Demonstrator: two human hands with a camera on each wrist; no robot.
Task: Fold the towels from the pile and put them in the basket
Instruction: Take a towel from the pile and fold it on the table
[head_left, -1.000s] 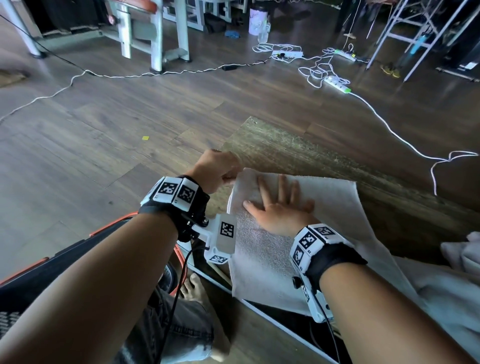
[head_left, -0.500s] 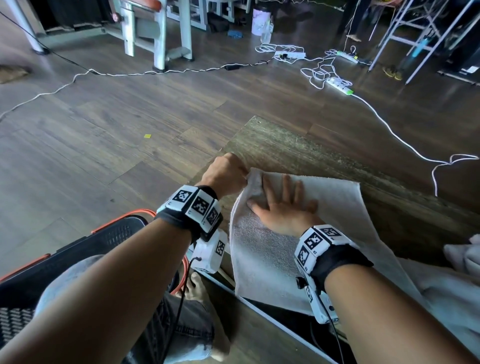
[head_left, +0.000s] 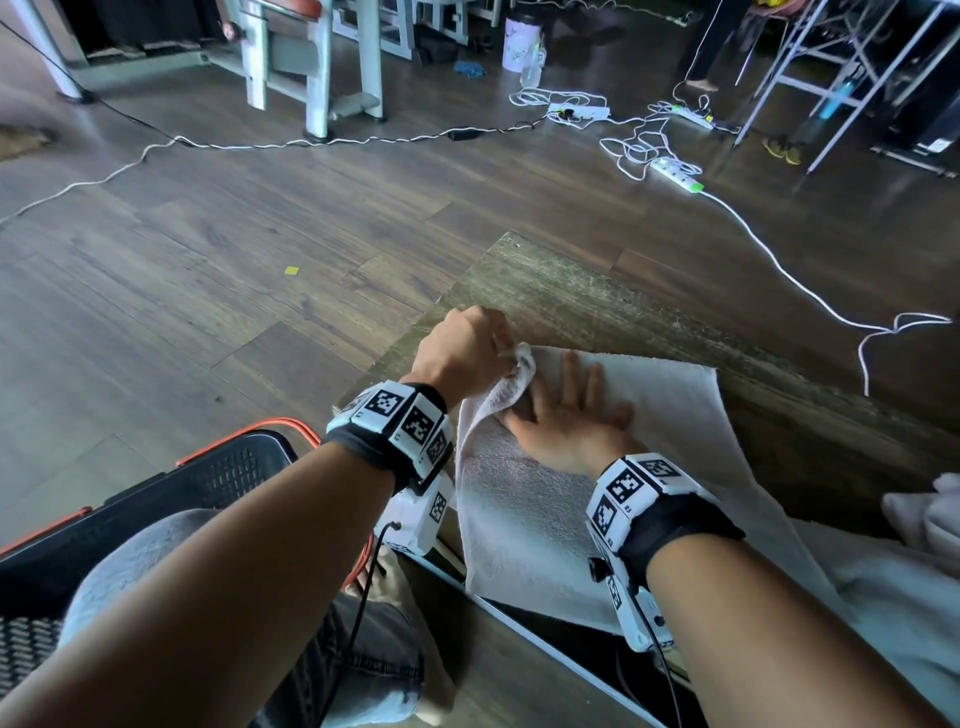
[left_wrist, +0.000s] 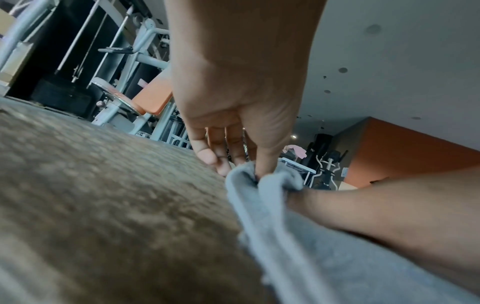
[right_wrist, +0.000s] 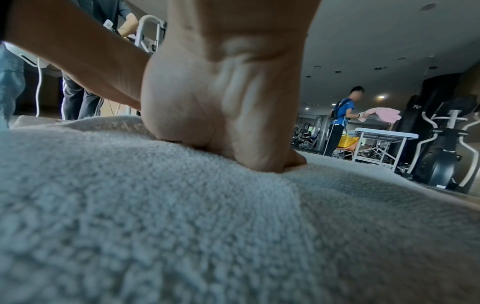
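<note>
A white towel (head_left: 649, 467) lies spread on the low wooden table (head_left: 597, 301). My left hand (head_left: 462, 353) pinches the towel's far left corner (left_wrist: 259, 181) between thumb and fingers and lifts it over toward my right hand. Flat on the towel's middle lies my right hand (head_left: 566, 421), fingers straight and pressing down; the lifted corner covers its thumb side. In the right wrist view the palm (right_wrist: 221, 123) bears on the terry cloth (right_wrist: 182, 226). A black basket with an orange rim (head_left: 208, 478) stands on the floor at my left.
More pale towels (head_left: 924, 519) lie piled at the table's right end. My knee in jeans (head_left: 156, 561) is between basket and table. White cables and power strips (head_left: 675, 171) trail across the wooden floor beyond. Gym equipment (head_left: 311, 62) stands at the back.
My left hand has lifted the towel's far left corner and drawn it right, over the thumb side of my right hand. The right hand stays pressed flat.
</note>
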